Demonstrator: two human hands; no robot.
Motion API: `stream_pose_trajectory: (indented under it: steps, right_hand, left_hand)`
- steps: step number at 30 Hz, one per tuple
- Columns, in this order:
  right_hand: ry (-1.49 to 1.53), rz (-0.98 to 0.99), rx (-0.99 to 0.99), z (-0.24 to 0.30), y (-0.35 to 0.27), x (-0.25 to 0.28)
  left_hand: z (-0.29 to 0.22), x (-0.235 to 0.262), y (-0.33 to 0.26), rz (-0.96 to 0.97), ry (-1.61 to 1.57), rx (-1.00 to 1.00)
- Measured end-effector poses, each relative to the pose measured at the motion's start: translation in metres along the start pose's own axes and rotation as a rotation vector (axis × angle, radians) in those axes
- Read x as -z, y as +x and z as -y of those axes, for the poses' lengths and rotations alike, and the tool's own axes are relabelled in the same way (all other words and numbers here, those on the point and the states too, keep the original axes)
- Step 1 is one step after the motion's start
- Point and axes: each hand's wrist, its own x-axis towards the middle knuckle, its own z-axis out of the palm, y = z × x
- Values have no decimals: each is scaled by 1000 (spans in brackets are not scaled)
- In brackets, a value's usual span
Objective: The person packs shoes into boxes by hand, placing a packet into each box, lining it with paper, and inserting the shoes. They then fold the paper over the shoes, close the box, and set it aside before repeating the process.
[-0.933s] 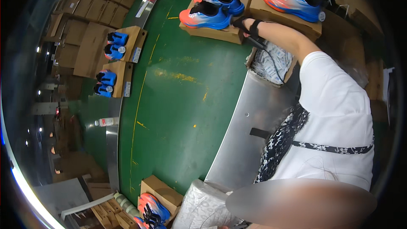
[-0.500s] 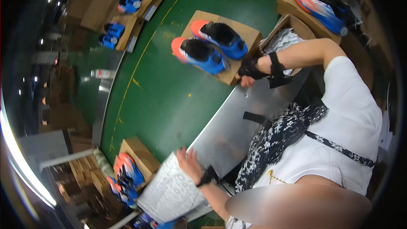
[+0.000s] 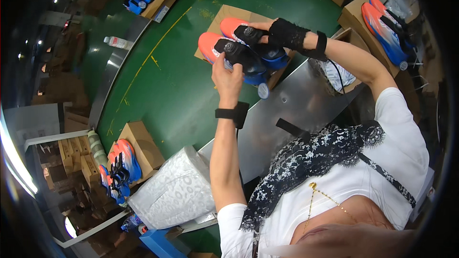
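Two sneakers with orange toes and blue heels rest side by side on a brown cardboard box [image 3: 202,53]. My left hand [image 3: 226,79] pinches the near sneaker [image 3: 209,45] at its black tongue, fingertips together. On the far sneaker [image 3: 232,25], my right hand [image 3: 271,29], in a black fingerless wrap, grips around the tongue and opening; some of its fingers are hidden by the shoe. A round pale tag [image 3: 263,91] hangs at the near sneaker's heel. Both wrists wear black straps.
The box stands on a green belt [image 3: 177,86] edged by a metal ledge [image 3: 267,124]. An open carton with crumpled white paper [image 3: 334,74] sits right of it. More boxed sneakers [image 3: 126,160] stand left. A patterned silver-white sheet [image 3: 174,191] lies near my left arm.
My left hand has come up from the silver-white sheet onto the near sneaker. My right hand has shifted from the box's edge onto the far sneaker. The view has moved slightly.
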Motion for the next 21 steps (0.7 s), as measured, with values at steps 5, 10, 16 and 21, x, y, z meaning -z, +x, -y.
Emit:
stream_pose_trajectory:
  steps: [5, 10, 16, 21]
  right_hand:
    - [-186, 18, 238, -2, 1, 14]
    - [-310, 180, -2, 21, 38, 20]
    - [-139, 13, 348, -3, 93, 31]
    - [123, 214, -166, 29, 78, 30]
  left_hand:
    - [-32, 23, -5, 122, -19, -228]
    - [-36, 28, 9, -125, 202, -126]
    - [-74, 54, 49, 10, 33, 74]
    - [-59, 52, 34, 40, 35, 97]
